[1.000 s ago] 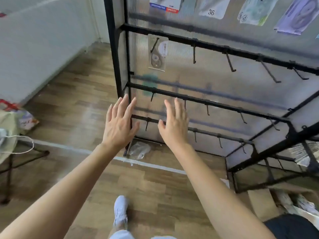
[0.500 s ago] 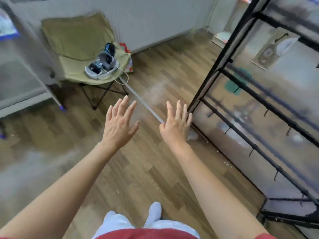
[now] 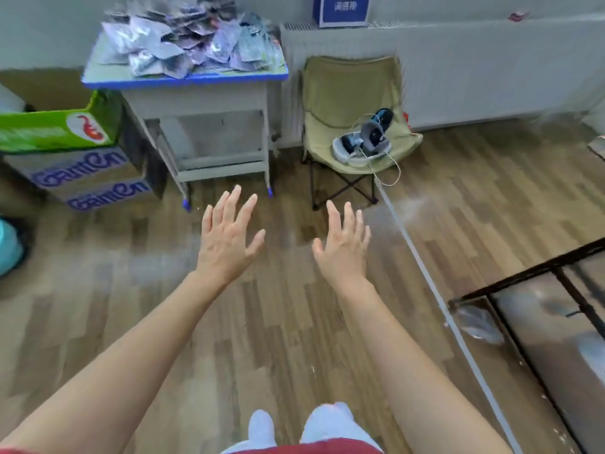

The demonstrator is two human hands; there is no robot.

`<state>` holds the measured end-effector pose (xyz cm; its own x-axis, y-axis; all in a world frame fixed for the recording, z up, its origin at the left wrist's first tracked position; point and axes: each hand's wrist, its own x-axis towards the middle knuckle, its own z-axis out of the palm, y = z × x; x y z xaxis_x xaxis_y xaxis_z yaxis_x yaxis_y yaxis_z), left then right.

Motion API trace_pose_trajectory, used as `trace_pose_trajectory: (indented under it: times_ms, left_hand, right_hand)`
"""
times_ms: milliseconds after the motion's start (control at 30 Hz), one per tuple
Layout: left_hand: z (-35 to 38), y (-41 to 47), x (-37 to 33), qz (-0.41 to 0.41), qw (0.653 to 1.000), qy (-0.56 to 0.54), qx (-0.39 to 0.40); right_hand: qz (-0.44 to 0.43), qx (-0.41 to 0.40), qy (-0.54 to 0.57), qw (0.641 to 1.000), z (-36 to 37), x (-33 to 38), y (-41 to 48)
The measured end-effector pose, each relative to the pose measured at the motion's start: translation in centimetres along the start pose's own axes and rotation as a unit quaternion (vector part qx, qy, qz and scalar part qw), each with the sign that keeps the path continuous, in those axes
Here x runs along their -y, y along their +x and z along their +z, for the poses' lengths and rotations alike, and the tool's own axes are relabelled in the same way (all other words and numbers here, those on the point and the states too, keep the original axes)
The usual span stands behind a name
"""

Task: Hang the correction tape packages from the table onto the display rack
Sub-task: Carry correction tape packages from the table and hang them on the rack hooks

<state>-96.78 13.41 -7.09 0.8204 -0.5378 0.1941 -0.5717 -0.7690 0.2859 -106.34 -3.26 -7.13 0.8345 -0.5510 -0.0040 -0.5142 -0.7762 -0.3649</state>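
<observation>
My left hand and my right hand reach out in front of me side by side, backs up. The fingers of both are straight and spread, and neither hand holds or touches anything. Below them is bare wooden floor.

The correction tape packages lie in a loose heap on the blue-edged table, too blurred for me to read. The table stands against the wall ahead and a little to the left, well apart from both hands.

Just beside the table on the right is an olive folding chair, with a headset and its white cable on the seat. To the table's left are stacked cardboard boxes, with a green box on top.

Of the display rack I see only a black-framed lower corner at the right edge, well away from the table. A white strip runs across the floor from the chair past it. A crumpled clear plastic bag lies by its foot.
</observation>
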Motion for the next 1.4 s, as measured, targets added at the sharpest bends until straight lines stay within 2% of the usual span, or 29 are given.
trace_pose_trajectory:
  times_ms: [267,600,800,967,1167,1400]
  left_hand:
    - [-1.5,5.5,9.1,-0.079,0.996,0.004,-0.028]
    - [-2.3,22.6,16.7,-0.140,0.987,0.015,-0.074]
    - [-2.4,31.3,22.3,-0.179,0.980,0.005,-0.083]
    - [-2.6,40.1,28.8,-0.173,0.981,0.005,-0.082]
    - [-2.3,50.7,35.4,-0.153,0.986,-0.015,-0.058]
    - [0.1,58.2,38.3,-0.139,0.990,-0.030,0.004]
  right_hand:
    - [-0.104,0.028,0.001,0.994,3.5,8.4,8.5]
    - [-0.189,0.039,0.001,0.981,4.8,16.8,28.6]
    - [-0.212,0.048,0.007,0.976,6.1,22.7,38.7]
    - [-0.196,0.055,0.007,0.979,8.4,27.3,47.4]
    - [-0.124,0.065,0.016,0.990,11.1,32.3,56.2]
    - [-0.038,0.070,0.000,0.997,12.7,32.7,62.7]
